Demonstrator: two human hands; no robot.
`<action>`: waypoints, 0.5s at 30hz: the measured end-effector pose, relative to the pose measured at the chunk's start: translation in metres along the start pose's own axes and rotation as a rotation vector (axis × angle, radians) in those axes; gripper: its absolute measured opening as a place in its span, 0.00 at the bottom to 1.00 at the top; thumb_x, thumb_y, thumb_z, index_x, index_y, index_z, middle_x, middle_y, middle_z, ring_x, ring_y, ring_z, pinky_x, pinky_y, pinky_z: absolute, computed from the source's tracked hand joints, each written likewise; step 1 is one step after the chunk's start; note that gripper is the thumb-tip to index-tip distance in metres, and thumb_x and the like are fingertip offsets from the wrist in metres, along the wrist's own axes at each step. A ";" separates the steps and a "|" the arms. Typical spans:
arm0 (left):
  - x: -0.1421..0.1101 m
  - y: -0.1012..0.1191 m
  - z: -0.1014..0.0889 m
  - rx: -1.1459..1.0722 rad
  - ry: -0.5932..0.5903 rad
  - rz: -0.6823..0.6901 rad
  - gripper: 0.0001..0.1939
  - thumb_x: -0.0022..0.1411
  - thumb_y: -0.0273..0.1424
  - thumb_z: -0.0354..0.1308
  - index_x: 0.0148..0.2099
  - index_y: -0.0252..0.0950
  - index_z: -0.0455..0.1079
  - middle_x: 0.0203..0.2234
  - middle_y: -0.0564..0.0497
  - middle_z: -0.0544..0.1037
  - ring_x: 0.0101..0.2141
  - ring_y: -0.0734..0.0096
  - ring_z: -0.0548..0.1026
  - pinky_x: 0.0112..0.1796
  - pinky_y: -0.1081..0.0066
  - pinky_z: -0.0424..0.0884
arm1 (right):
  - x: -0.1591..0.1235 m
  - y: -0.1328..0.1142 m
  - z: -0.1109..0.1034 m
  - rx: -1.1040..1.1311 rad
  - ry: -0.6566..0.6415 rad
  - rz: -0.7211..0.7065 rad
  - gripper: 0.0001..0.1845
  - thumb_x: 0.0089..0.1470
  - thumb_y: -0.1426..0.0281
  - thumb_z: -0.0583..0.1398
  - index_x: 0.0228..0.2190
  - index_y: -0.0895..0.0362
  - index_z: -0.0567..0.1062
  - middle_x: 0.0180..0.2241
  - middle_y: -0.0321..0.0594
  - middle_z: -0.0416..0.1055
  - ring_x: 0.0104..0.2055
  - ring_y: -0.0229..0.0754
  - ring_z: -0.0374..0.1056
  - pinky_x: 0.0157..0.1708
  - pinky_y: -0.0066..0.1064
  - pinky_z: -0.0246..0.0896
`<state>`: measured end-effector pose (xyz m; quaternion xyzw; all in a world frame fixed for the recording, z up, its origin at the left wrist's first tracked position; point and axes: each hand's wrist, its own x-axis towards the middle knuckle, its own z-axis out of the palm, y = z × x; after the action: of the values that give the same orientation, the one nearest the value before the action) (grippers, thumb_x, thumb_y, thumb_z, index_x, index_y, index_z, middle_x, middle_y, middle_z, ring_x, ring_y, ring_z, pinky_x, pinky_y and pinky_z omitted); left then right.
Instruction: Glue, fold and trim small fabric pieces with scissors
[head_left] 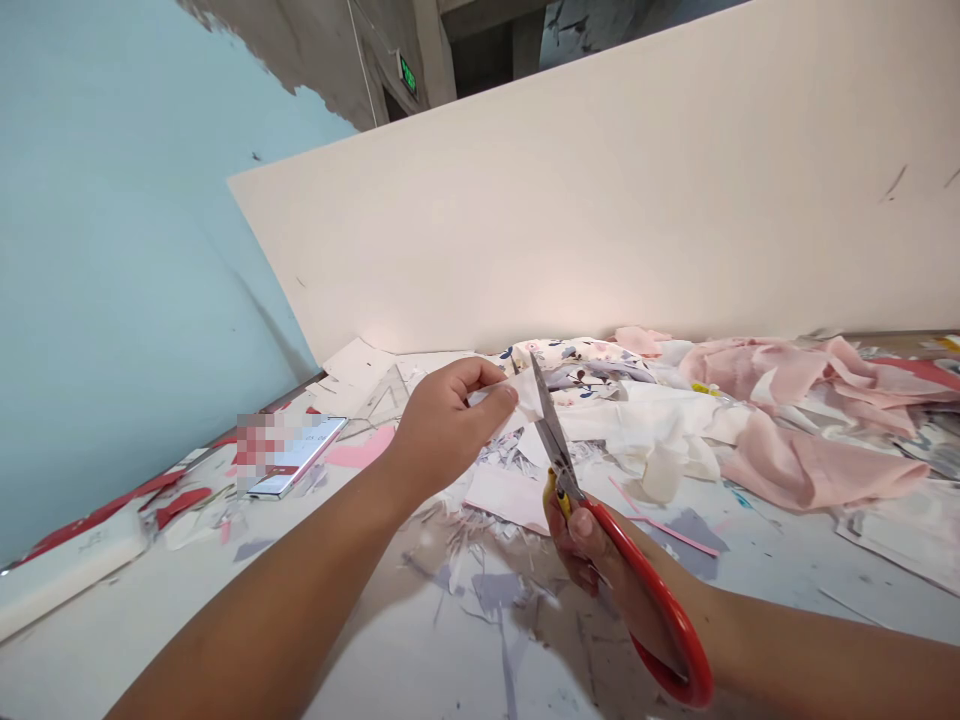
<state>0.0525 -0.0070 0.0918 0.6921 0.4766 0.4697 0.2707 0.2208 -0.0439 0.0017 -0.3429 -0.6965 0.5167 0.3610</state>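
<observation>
Between the thumb and fingers of my left hand (pixel 442 430) is a small white piece (pixel 528 396), paper or thin fabric; I cannot tell which. My right hand (pixel 592 550) grips a pair of scissors (pixel 553 435) with red handles and a yellow part near the pivot. The blades point up and away, parted, with the white piece between or right beside them. Under the hands lie a pale pink rectangular piece (pixel 506 497) and many thin shredded scraps (pixel 457 540).
A phone (pixel 300 458) with a lit screen lies at the left. Pink cloth (pixel 817 460), white cloth (pixel 675 430) and floral cloth (pixel 592 360) are heaped at the back right. A pale board (pixel 570 220) stands behind the table, beside a blue wall (pixel 135 250). A thin pink strip (pixel 675 533) lies right of the scissors.
</observation>
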 end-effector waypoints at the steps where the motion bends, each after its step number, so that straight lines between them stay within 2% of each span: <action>1: 0.000 0.000 0.000 0.001 -0.001 -0.001 0.08 0.52 0.36 0.54 0.27 0.38 0.63 0.14 0.59 0.61 0.16 0.80 0.57 0.20 0.77 0.57 | 0.000 0.000 0.000 -0.001 -0.002 -0.001 0.23 0.54 0.47 0.42 0.22 0.53 0.53 0.21 0.31 0.49 0.24 0.38 0.46 0.26 0.32 0.46; 15: -0.002 0.002 0.001 0.018 -0.006 -0.005 0.08 0.52 0.37 0.53 0.27 0.38 0.63 0.16 0.58 0.62 0.17 0.80 0.57 0.20 0.77 0.56 | 0.000 0.002 0.003 0.069 0.036 0.010 0.22 0.53 0.48 0.45 0.21 0.53 0.55 0.20 0.30 0.49 0.22 0.37 0.45 0.24 0.31 0.43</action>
<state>0.0540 -0.0094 0.0919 0.6948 0.4816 0.4625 0.2671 0.2186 -0.0448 -0.0013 -0.3430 -0.6700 0.5360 0.3823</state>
